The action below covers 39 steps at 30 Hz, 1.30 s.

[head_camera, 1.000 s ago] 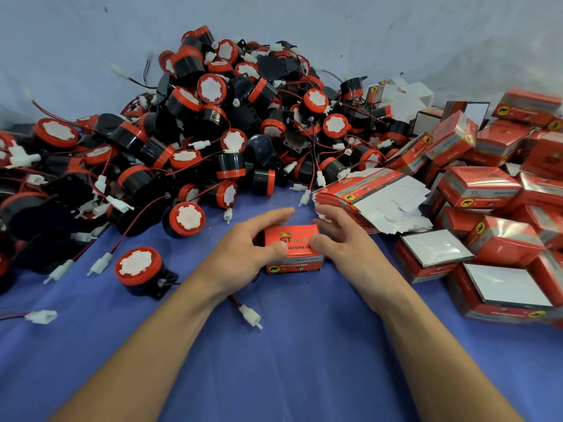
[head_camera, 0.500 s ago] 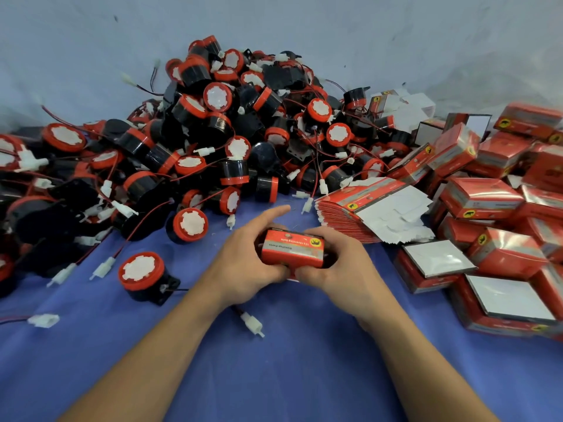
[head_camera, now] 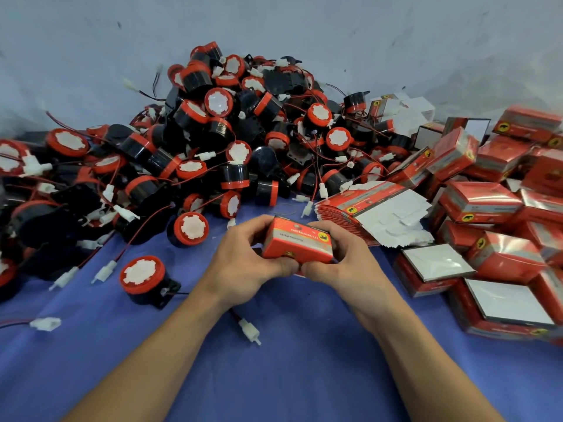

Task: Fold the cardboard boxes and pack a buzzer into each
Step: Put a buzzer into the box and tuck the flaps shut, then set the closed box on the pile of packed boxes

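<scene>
Fingers [head_camera: 274,268] of the left hand [head_camera: 240,263] and of the right hand [head_camera: 347,264] curl round one small red cardboard box [head_camera: 297,243], thumbs meeting under its near edge, other fingers wrapped over its ends. The box is closed on its visible faces, tilted, and held just above the table [head_camera: 304,376], at centre. A white wire connector [head_camera: 250,331] lies on the blue covering beneath the left wrist. A single buzzer [head_camera: 143,277] stands to the left, apart from the large heap of buzzers [head_camera: 231,132] behind. A fanned stack of flat unfolded boxes [head_camera: 374,205] lies just right of the hands; folded boxes [head_camera: 481,202] pile up at far right.
</scene>
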Available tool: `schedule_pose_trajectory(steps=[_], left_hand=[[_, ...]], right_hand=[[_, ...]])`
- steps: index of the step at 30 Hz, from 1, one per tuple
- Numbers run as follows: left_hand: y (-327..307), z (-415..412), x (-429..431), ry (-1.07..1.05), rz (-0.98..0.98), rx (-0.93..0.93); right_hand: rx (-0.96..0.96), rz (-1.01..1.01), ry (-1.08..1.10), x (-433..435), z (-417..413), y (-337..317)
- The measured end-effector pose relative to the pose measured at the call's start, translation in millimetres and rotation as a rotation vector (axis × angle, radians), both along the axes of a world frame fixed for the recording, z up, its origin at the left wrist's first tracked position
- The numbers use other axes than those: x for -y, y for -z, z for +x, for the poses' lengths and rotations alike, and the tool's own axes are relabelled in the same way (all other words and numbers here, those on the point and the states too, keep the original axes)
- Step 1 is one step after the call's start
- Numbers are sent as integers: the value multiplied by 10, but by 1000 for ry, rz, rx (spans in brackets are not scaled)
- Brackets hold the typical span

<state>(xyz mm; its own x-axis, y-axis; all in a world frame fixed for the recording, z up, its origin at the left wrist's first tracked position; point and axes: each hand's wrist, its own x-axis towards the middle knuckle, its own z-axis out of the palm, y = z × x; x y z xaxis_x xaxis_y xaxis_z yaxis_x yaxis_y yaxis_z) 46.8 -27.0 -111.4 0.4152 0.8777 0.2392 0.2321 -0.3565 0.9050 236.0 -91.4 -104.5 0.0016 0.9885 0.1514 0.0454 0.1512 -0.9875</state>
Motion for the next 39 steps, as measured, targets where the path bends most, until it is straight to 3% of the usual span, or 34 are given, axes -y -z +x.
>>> schedule_pose_trajectory(steps=[4, 7, 10, 12, 14, 16, 18, 21, 23, 27, 31, 35, 39], left_hand=[[-104, 31, 28, 77, -36, -30], [-289, 192, 119, 239, 22, -209], [-523, 505, 195, 281, 86, -153], [-664, 738, 193, 229, 28, 55], [-775, 937, 157, 169, -18, 168], [-783, 1128, 102, 114, 5, 126], [-714, 1289, 74, 61, 42, -5], [-525, 1479, -5, 21, 230, -344], [-434, 1550, -75, 65, 291, -511], [-368, 1575, -156, 85, 253, -628], [-431, 1583, -89, -16, 334, -710], [-554, 1532, -67, 20, 308, -704], [-728, 1388, -20, -96, 504, -783]], right_hand=[[234, -104, -6, 86, 92, -176], [527, -181, -12, 278, 250, -374], [559, -239, 16, 476, 553, -638], [351, -282, 67, 528, 814, -859], [-95, -221, 163, 478, 1113, -1086], [-544, -109, 207, 389, 1372, -1282], [-650, -117, 232, 318, 1489, -1357], [-202, -212, 316, 244, 1370, -1142], [140, -159, 373, 249, 1231, -869], [709, -114, 540, 299, 1052, -394], [881, -123, 520, 323, 979, -203], [835, -124, 565, 305, 988, -224], [971, -166, 566, 276, 1026, -216]])
